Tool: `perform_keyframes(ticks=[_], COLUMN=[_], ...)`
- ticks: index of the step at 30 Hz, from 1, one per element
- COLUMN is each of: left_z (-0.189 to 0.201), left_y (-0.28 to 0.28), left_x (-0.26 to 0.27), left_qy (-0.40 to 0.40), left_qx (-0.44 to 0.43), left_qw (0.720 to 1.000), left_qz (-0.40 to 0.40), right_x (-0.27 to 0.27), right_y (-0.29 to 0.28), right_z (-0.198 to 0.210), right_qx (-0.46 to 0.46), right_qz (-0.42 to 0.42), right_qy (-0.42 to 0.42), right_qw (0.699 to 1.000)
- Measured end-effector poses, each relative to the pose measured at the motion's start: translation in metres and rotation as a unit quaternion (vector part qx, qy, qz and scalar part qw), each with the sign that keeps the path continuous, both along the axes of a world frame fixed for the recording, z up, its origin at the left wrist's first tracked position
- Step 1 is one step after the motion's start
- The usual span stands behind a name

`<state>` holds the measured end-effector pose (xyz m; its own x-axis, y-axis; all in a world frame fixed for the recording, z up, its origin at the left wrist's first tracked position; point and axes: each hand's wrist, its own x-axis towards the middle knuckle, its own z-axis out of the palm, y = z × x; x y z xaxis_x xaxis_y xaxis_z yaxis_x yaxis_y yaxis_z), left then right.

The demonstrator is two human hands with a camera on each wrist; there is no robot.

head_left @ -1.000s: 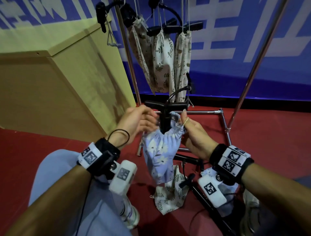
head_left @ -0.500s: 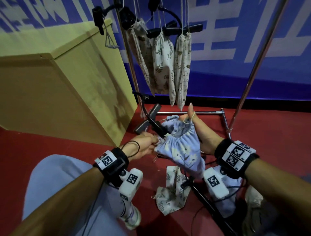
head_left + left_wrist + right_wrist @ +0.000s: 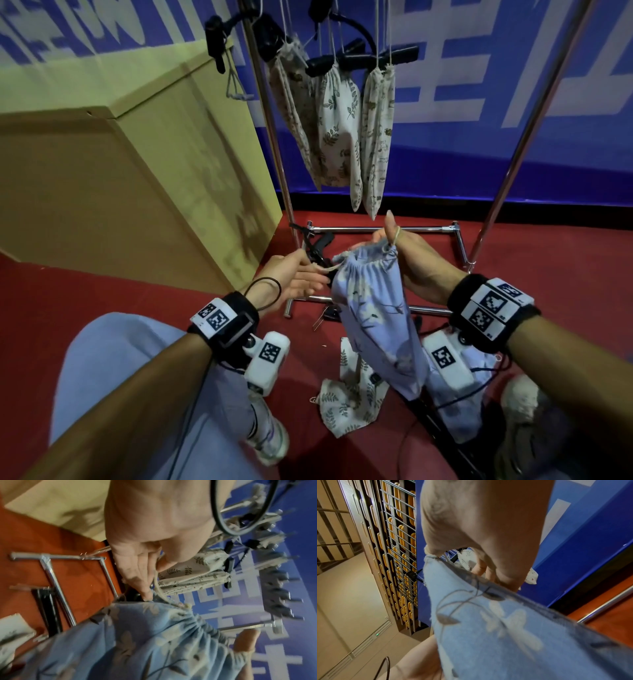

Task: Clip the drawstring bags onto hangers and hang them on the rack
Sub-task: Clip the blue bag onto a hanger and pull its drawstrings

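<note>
A light-blue floral drawstring bag (image 3: 373, 308) hangs between my two hands above the red floor. My right hand (image 3: 407, 260) grips its gathered top, with the cord looped over the thumb. My left hand (image 3: 301, 277) pinches the drawstring (image 3: 158, 588) at the bag's left corner between thumb and fingers. A black clip hanger (image 3: 320, 248) sits low just behind the left fingers, off the bag; I cannot tell whether it is held. In the right wrist view the bag (image 3: 505, 628) fills the lower half of the picture under the hand (image 3: 488, 547).
Three cream printed bags (image 3: 339, 120) hang from black hangers on the chrome rack (image 3: 270, 137) ahead. A leaf-print bag (image 3: 349, 401) lies on the floor below. A large cardboard box (image 3: 120, 171) stands left. The rack's base bars (image 3: 376, 229) cross the floor.
A second ago the hanger stood upright over the bag's top, held up between both hands. The hanger is now down behind the left hand, and the bag is lower and pulled out between the hands.
</note>
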<state>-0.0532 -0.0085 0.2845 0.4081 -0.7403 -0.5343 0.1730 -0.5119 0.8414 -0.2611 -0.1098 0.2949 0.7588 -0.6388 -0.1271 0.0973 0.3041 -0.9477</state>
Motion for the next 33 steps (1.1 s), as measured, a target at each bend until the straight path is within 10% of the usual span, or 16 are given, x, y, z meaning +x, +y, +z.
perform_keyframes(ticks=[13,33], left_z=[-0.049,-0.056], left_y=[0.007,0.0], left_x=[-0.016,-0.003], left_qy=[0.095,0.189], left_qx=[0.216,0.142], left_qw=[0.968,0.971], left_qz=[-0.082,-0.037], right_x=[-0.001,-0.005], right_y=[0.002,0.0], right_z=[-0.012,-0.011], right_qx=[0.037,0.034], right_qz=[0.023,0.062], right_qy=[0.023,0.001], right_qw=[0.999,0.997])
